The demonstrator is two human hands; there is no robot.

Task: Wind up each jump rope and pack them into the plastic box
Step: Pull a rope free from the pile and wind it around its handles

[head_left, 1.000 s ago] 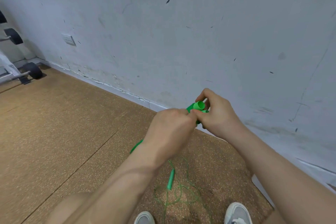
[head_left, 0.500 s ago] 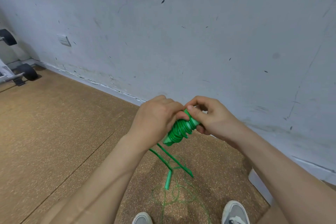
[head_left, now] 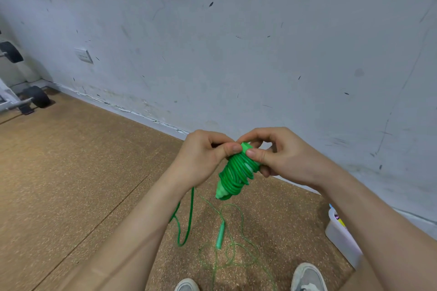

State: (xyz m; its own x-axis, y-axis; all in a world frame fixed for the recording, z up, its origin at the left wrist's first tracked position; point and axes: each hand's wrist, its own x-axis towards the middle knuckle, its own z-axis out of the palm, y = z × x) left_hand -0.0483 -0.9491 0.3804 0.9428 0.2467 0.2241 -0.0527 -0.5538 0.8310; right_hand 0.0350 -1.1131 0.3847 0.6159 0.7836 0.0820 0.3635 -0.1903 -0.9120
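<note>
Between my two hands I hold a green jump rope [head_left: 236, 172], its thick cord wound in many turns round its handles, the bundle tilting down to the left. My right hand [head_left: 281, 156] grips the upper end, thumb pressed on the coils. My left hand [head_left: 203, 158] pinches the cord at the top of the bundle. A loose loop of the same cord [head_left: 186, 222] hangs down below my left wrist. On the floor lies a second, thin green rope [head_left: 234, 253] in a tangle with a green handle [head_left: 220, 235]. The plastic box [head_left: 340, 238] stands at the right, partly behind my right forearm.
A scuffed white wall runs along the cork floor [head_left: 71, 160] just ahead. Barbell weights and a rack foot [head_left: 35, 98] sit at the far left. My two grey shoes [head_left: 307, 277] are at the bottom, beside the tangled thin rope.
The wound bundle has tilted more upright and sits lower to the right. My left hand has shifted from over the bundle to pinching its top, and the hanging loop is shorter.
</note>
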